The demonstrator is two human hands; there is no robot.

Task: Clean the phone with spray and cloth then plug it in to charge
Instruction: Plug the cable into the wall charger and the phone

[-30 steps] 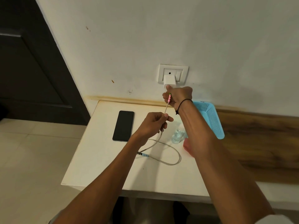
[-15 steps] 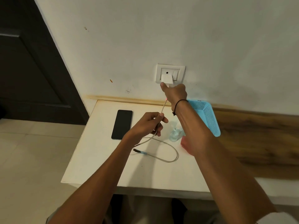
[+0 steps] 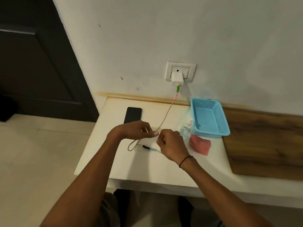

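Both hands pinch the cable (image 3: 165, 117); its loose plug (image 3: 146, 147) lies just below the left hand (image 3: 134, 129), nearer than the right hand (image 3: 172, 143), pointing left. The phone (image 3: 132, 115) lies lengthwise beyond on the desk (image 3: 147, 167).

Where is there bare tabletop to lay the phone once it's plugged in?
Bare: the near strip of the table, between the cable loop and the front edge. Crowded: right side, with the spray bottle, pink cloth and blue basket.
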